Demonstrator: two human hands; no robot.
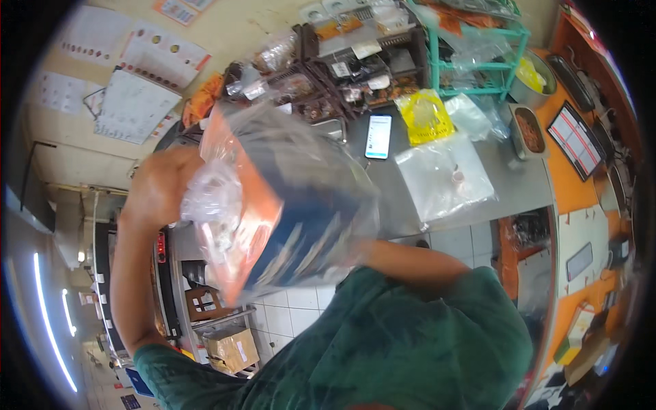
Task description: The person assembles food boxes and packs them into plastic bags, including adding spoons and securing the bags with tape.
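Observation:
A large box (311,212) with a dark blue face and an orange side is wrapped in a clear plastic bag (217,195), held up before me and smeared by motion. The bag's plastic is bunched into a gathered knot on the orange side. My left hand (162,183) is curled closed at the box's left, gripping the bag; its fingertips are partly hidden by the plastic. From the right my forearm reaches behind the lower right of the box, which hides my right hand's fingers.
On the grey table lie a phone (378,137), a yellow plastic bag (425,117) and clear plastic bags (445,179). Dark baskets (372,65) and a green rack (471,65) stand behind. A metal container (527,133) sits at right. Below left is a cardboard box (232,348).

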